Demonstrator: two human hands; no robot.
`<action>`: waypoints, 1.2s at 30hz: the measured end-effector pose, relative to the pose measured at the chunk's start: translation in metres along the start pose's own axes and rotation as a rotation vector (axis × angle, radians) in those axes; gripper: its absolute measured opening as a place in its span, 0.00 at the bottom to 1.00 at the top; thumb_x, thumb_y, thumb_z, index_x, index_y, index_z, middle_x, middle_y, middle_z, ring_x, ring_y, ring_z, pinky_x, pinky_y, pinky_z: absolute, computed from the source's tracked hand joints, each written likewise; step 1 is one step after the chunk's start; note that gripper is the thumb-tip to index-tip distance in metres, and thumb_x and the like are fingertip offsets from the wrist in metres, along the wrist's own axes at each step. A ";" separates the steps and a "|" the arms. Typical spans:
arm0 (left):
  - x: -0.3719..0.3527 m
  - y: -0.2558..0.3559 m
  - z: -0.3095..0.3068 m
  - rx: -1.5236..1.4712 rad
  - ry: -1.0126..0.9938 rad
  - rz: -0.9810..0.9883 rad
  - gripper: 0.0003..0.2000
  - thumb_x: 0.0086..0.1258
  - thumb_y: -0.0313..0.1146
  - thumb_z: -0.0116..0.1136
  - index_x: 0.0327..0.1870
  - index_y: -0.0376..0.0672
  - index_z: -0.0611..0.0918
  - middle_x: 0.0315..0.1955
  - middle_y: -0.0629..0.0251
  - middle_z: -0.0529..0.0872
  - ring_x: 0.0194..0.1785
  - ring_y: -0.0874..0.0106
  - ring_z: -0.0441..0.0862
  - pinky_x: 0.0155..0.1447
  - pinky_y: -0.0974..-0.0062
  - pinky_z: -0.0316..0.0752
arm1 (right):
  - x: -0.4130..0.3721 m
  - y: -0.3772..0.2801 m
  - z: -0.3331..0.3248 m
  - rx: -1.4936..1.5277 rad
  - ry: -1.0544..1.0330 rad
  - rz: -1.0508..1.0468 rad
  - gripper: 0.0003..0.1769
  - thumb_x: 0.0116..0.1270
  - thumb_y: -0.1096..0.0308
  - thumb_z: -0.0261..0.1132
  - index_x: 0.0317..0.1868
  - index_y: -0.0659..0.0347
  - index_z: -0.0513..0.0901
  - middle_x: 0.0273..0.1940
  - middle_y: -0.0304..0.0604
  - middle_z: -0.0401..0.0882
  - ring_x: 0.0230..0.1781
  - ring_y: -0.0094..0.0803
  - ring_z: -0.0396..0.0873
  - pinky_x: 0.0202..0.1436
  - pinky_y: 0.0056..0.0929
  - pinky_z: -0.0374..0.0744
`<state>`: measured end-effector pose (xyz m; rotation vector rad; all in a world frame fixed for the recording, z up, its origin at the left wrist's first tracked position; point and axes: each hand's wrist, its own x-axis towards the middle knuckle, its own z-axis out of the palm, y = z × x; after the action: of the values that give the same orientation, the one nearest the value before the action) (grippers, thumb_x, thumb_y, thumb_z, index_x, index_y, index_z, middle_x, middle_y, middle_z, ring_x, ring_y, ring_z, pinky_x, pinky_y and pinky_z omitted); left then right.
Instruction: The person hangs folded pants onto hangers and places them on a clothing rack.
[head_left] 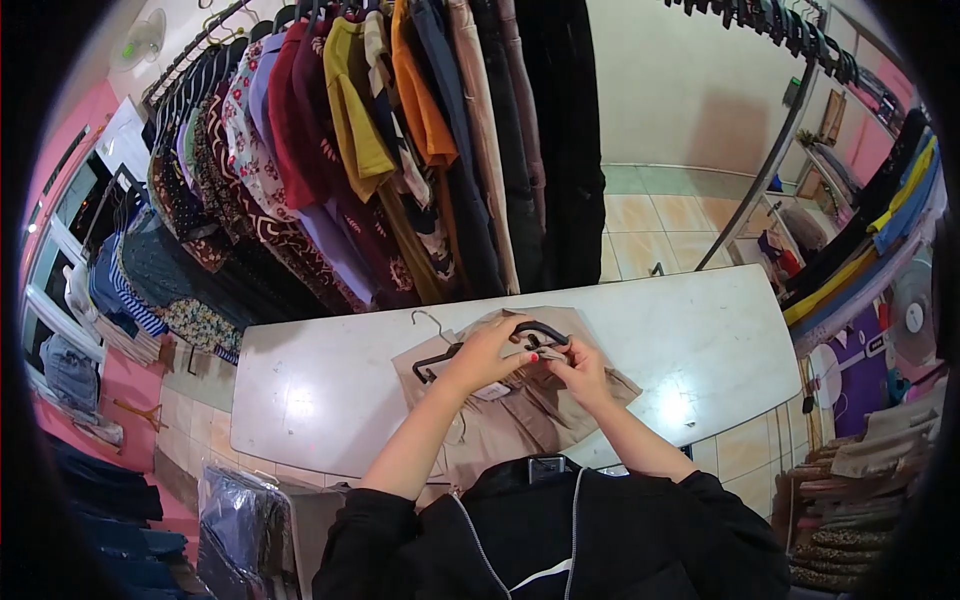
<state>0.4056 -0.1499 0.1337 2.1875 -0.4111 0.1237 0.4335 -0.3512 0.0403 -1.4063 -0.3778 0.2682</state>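
A beige garment (520,425) lies spread on the white table (330,400) in front of me, its gathered top toward the middle. Across that top sits a black clothes hanger (543,329) with a metal hook (428,318) pointing away to the left. My left hand (488,355) is closed over the hanger's middle, thumb pointing right. My right hand (582,374) pinches at the hanger's right end, where its fingertips meet the garment's waist edge; the fingers partly hide what is between them. A pale label (490,392) shows below my left hand.
Beyond the table stands a rack of hanging clothes (390,150). More garments hang at the right (870,230) and left (150,270). Plastic-wrapped packs (245,530) are near my left side, and folded clothes (860,510) are stacked at lower right.
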 end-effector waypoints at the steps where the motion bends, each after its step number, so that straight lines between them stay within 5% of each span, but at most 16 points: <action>1: 0.006 -0.005 0.002 -0.080 -0.049 -0.096 0.20 0.58 0.34 0.65 0.51 0.39 0.78 0.43 0.54 0.82 0.43 0.61 0.82 0.49 0.67 0.74 | -0.001 -0.003 -0.001 -0.022 -0.008 -0.017 0.08 0.59 0.82 0.62 0.39 0.66 0.76 0.37 0.39 0.82 0.34 0.20 0.78 0.38 0.20 0.78; 6: 0.015 -0.015 0.009 0.006 -0.059 0.123 0.14 0.58 0.32 0.65 0.44 0.37 0.81 0.37 0.55 0.84 0.38 0.63 0.81 0.42 0.69 0.74 | -0.009 0.003 -0.007 0.029 -0.010 0.023 0.08 0.59 0.80 0.65 0.38 0.65 0.76 0.39 0.38 0.81 0.35 0.19 0.77 0.41 0.19 0.76; 9: 0.021 -0.015 0.002 0.015 -0.071 0.071 0.13 0.58 0.31 0.64 0.43 0.37 0.81 0.34 0.55 0.83 0.33 0.66 0.79 0.39 0.72 0.73 | -0.011 0.006 -0.002 -0.060 0.123 -0.207 0.08 0.56 0.75 0.69 0.36 0.64 0.79 0.32 0.30 0.78 0.26 0.13 0.67 0.31 0.15 0.66; 11: 0.023 -0.005 -0.014 -0.023 -0.104 -0.112 0.12 0.59 0.30 0.64 0.42 0.37 0.81 0.31 0.56 0.83 0.30 0.69 0.77 0.38 0.73 0.72 | -0.016 0.007 -0.010 -0.063 0.109 -0.119 0.08 0.58 0.78 0.67 0.38 0.65 0.78 0.36 0.36 0.81 0.32 0.18 0.75 0.36 0.18 0.74; 14: 0.023 -0.021 -0.016 -0.038 -0.030 -0.033 0.08 0.58 0.25 0.64 0.38 0.35 0.81 0.26 0.61 0.80 0.30 0.76 0.74 0.39 0.78 0.71 | -0.020 -0.003 -0.012 -0.012 0.104 0.006 0.09 0.59 0.80 0.67 0.40 0.66 0.78 0.36 0.39 0.82 0.33 0.20 0.79 0.39 0.20 0.77; 18: 0.019 -0.012 -0.010 -0.123 -0.086 0.025 0.10 0.60 0.28 0.63 0.43 0.37 0.82 0.27 0.57 0.82 0.28 0.71 0.75 0.37 0.74 0.71 | -0.016 -0.009 -0.009 -0.008 0.109 0.020 0.10 0.58 0.80 0.68 0.40 0.66 0.79 0.34 0.38 0.82 0.32 0.19 0.78 0.39 0.19 0.77; 24: 0.016 -0.006 -0.006 -0.043 -0.149 0.009 0.14 0.58 0.30 0.63 0.46 0.40 0.81 0.33 0.55 0.84 0.39 0.58 0.80 0.43 0.67 0.73 | -0.013 -0.016 -0.005 0.073 0.043 0.027 0.11 0.58 0.80 0.68 0.41 0.66 0.79 0.34 0.37 0.82 0.32 0.19 0.78 0.39 0.18 0.76; 30: 0.011 -0.013 -0.003 0.098 -0.194 0.121 0.17 0.63 0.36 0.58 0.52 0.40 0.75 0.35 0.51 0.83 0.42 0.52 0.80 0.47 0.60 0.72 | 0.004 -0.048 -0.027 0.100 -0.252 0.223 0.17 0.65 0.61 0.66 0.47 0.65 0.79 0.40 0.37 0.81 0.43 0.19 0.75 0.46 0.21 0.75; 31: 0.010 -0.010 0.000 0.107 -0.192 0.106 0.19 0.64 0.36 0.56 0.54 0.40 0.72 0.35 0.49 0.83 0.42 0.51 0.80 0.48 0.58 0.72 | 0.010 -0.045 -0.027 -0.018 -0.286 0.139 0.25 0.68 0.48 0.60 0.49 0.64 0.79 0.43 0.37 0.80 0.45 0.19 0.73 0.46 0.22 0.74; 36: 0.008 0.018 0.003 0.197 -0.279 -0.029 0.24 0.60 0.32 0.48 0.59 0.41 0.63 0.43 0.42 0.79 0.50 0.48 0.77 0.54 0.58 0.69 | 0.023 -0.044 -0.012 -0.041 -0.297 0.343 0.31 0.73 0.42 0.49 0.40 0.66 0.82 0.33 0.35 0.78 0.34 0.21 0.72 0.39 0.23 0.72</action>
<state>0.4066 -0.1641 0.1477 2.4132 -0.5411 -0.1658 0.4574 -0.3598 0.0841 -1.4717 -0.3848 0.7591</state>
